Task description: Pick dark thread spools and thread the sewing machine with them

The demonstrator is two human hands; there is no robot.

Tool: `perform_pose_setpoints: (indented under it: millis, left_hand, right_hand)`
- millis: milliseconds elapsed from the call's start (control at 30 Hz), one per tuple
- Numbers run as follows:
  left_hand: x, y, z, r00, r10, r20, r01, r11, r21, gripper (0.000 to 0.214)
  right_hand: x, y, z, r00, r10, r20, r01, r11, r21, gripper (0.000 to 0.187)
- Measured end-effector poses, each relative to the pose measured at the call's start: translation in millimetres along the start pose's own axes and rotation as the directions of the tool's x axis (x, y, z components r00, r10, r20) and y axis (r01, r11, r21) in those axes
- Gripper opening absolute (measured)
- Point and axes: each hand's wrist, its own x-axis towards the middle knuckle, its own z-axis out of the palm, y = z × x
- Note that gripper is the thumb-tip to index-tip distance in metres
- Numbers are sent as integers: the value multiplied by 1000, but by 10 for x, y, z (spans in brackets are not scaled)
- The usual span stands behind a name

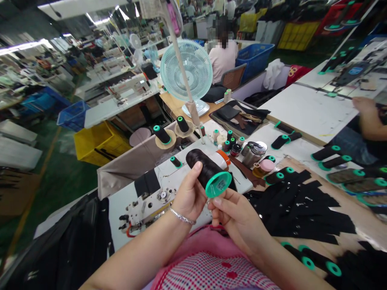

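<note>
My left hand (190, 193) is wrapped round a large spool of black thread (202, 162), its thumb along the side. The spool is tilted, with its green base (218, 184) facing me. Close under that base, my right hand (228, 207) has its thumb and forefinger pinched together; what lies between them is too small to make out. Behind the spool stands a container with an orange rim (223, 158). Below and left of my hands is a white sewing machine (149, 209) on the tabletop.
Two black thread spools (162, 134) stand on round holders beyond the table. Small spools, a metal flask (253, 153) and a pink-lidded jar (266, 167) crowd the right. Black fabric strips (299, 205) cover the right-hand surface. A fan (186, 70) stands ahead; a co-worker's arm (367, 114) shows at right.
</note>
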Motion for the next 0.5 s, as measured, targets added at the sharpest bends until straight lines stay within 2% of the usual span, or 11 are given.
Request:
perform_pose_setpoints:
  millis: [200,500]
  left_hand:
    - [-45,35,44,998,-34,-54,41,993,115,43]
    - [-46,27,24,996,-60,-73,68,992,106,41]
  right_hand:
    - [-34,35,27,998,60,14,-59,998,-27,25]
    - [-16,48,16,997,64,35,-63,997,-41,25]
